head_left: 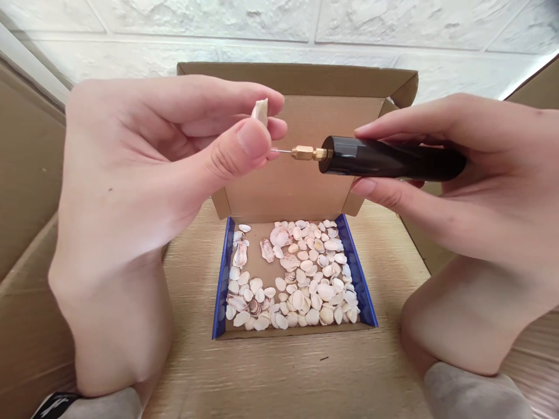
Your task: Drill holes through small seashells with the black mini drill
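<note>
Between the thumb and fingers of my left hand [174, 151] is a small whitish shell [261, 112], mostly covered by the thumb. My right hand [454, 174] grips a black cylindrical hand drill [388, 160] held level, its brass chuck [305, 153] pointing left. The thin bit reaches my left fingertips, and its tip is hidden behind the thumb. Below both hands lies an open cardboard box [373, 308] with blue side walls, holding many small white, cream and pinkish shells [299, 299].
The box stands on a wooden surface [279, 378], its brown lid [301, 192] raised at the back. A small dark sliver [324, 358] lies in front of it. Cardboard panels [26, 174] stand at both sides, and a white brick-patterned wall [209, 20] is behind.
</note>
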A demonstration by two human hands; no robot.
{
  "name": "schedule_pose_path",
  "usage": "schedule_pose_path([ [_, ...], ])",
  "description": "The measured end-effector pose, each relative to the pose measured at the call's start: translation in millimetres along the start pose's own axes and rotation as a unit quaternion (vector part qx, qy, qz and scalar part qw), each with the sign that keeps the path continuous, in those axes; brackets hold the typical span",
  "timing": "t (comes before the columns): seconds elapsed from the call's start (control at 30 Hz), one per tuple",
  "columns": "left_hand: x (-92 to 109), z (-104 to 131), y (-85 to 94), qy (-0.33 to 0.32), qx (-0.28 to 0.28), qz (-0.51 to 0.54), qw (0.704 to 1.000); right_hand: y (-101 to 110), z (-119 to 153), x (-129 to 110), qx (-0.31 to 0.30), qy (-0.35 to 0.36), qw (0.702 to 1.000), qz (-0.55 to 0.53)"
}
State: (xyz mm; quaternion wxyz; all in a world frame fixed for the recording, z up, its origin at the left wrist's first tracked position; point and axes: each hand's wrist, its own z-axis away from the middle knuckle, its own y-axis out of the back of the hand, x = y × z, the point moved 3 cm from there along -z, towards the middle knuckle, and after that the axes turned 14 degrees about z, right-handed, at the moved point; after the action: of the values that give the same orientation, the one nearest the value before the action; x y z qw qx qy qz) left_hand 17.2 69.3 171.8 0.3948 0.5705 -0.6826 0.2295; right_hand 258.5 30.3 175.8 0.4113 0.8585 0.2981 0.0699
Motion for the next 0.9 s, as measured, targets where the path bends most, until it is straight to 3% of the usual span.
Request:
schedule_pose_path([
  [0.9,1.0,-0.2,0.3,-0.007,-0.013,-0.018,1.000,1.1,-0.3,-1.9,-0.005,-0.015,0.999,0.034],
])
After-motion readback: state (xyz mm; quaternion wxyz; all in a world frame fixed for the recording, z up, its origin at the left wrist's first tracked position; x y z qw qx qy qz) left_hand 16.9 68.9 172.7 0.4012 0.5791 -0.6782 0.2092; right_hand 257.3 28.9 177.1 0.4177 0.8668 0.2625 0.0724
